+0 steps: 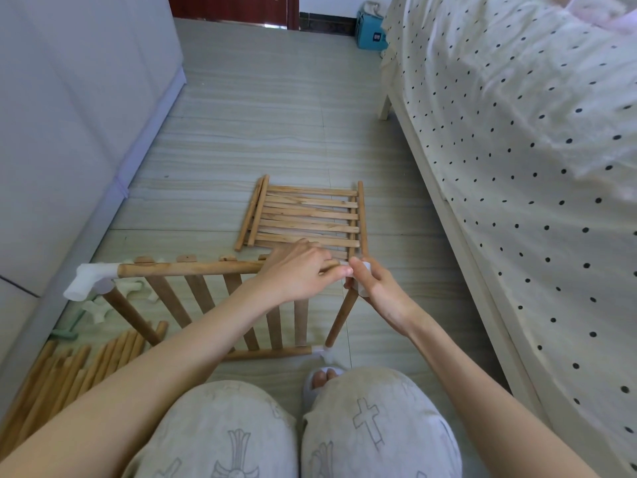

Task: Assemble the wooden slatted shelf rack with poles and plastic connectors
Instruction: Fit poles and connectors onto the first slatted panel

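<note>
On the pale striped floor (262,108), between a grey cabinet (69,115) on the left and a bed draped in a dotted sheet (517,132) on the right, a partly built slatted shelf rack (206,298) is held up in front of a seated person's knees. Its upper horizontal pole (186,269) is gripped near the right end by the left hand (296,270), whose fingers are curled over the wood. A white plastic connector (360,281) at that same corner is pinched by the right hand (375,291), with thumb and fingers wrapped around it – the pole end and the connector are seen touching, though how far the pole sits inside is hidden by the fingers. From this connector a short pole (339,322) slants down to a second white connector (322,351) at the lower right corner, near a slippered foot (324,377). At the upper left corner another white connector (89,279) is fitted, with a pole (131,313) slanting down from it. Beyond the hands, a stack of flat slatted panels (306,215) lies on the floor. A bundle of loose poles (69,374) is laid at the lower left – beside it, several loose white connectors (100,308) are scattered near the cabinet base. A teal box (370,32) is seen by the far wall
</note>
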A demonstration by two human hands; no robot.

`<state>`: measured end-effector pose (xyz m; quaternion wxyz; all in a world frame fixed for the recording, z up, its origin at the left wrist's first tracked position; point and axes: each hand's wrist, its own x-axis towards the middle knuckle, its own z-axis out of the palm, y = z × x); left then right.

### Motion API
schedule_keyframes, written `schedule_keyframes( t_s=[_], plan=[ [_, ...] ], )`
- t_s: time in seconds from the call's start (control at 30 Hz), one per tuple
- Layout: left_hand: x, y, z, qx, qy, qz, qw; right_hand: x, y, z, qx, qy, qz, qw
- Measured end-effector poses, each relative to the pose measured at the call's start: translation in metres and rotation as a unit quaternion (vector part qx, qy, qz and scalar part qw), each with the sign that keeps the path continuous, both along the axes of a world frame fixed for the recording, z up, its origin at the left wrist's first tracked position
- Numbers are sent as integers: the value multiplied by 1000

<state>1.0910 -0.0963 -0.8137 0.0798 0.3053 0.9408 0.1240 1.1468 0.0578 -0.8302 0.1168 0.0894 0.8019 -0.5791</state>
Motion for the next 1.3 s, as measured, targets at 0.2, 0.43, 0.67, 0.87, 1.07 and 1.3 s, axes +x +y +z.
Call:
schedule_keyframes(
  t_s=[0.2,0.43,0.67,0.87,1.07,1.3],
  plan=[
    [6,1,-4,-10,51,17,999,1,-3,-1,-8,3,-14,1000],
    [4,-2,-5,35,-9,18,999,-1,-10,-1,-23,-4,-8,1000],
    [-4,-24,0,15,14,-54,998,-4,-7,1,-90,-47,4,995],
    [3,-58,-4,31,34,-61,997,-14,-3,14,-114,-94,30,989],
    [3,-58,-11,-34,111,-52,992,-36,-24,21,-144,-89,-61,984],
    [-2,-56,-16,-39,150,-61,986,-56,-32,5,-90,-74,0,993]
  ],
)
